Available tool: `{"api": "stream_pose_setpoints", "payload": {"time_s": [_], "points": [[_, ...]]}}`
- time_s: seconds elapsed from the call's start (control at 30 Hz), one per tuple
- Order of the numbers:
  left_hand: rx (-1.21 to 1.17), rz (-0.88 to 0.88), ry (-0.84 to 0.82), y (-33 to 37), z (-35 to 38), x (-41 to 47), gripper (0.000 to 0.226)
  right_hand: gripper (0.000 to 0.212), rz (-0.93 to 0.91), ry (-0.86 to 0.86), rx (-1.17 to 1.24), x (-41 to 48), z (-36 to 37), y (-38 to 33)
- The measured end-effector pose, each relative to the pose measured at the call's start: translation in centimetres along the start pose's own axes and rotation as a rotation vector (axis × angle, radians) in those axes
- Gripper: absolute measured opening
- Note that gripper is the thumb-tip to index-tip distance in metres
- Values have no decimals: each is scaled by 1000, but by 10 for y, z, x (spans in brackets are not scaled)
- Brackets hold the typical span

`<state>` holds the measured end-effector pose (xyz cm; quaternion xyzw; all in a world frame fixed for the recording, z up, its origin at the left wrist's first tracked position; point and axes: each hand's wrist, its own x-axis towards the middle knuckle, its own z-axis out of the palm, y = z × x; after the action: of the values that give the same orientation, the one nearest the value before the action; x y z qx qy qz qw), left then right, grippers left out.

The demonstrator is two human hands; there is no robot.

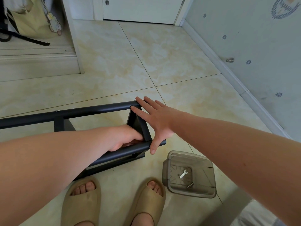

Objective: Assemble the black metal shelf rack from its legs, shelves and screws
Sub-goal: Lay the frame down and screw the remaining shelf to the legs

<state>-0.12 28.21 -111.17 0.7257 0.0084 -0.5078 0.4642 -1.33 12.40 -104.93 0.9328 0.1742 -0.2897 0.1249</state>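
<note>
The black metal shelf rack [91, 110] lies on its side on the tiled floor, running from the left edge to the centre. Its far leg carries two small silver screws on top. My left hand [125, 137] reaches inside the frame and curls around the near leg [123, 153] beside the end shelf panel [138, 123]. My right hand [153, 121] lies flat with fingers spread against the rack's right end, fingertips on the far leg, thumb over the near leg's tip.
A clear grey plastic box [189, 174] sits on the floor right of my feet, with a small silver wrench [183, 174] and a screw [189, 185] inside. My feet in tan slippers [112, 203] stand below the rack. A wall runs along the right; a white door stands at the back.
</note>
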Motion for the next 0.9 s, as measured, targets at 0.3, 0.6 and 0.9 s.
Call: {"api": "stream_pose_setpoints", "payload": {"time_s": [0.3,0.6,0.9], "points": [[-69,-32,-75,-1,-1,1,13,162,-8,4,3,0,2,1],[-41,10,-13,-3,-1,3,15,162,-11,2,-9,1,2,2],[16,3,-32,-2,2,3,14,162,-7,7,-16,0,2,1]]}}
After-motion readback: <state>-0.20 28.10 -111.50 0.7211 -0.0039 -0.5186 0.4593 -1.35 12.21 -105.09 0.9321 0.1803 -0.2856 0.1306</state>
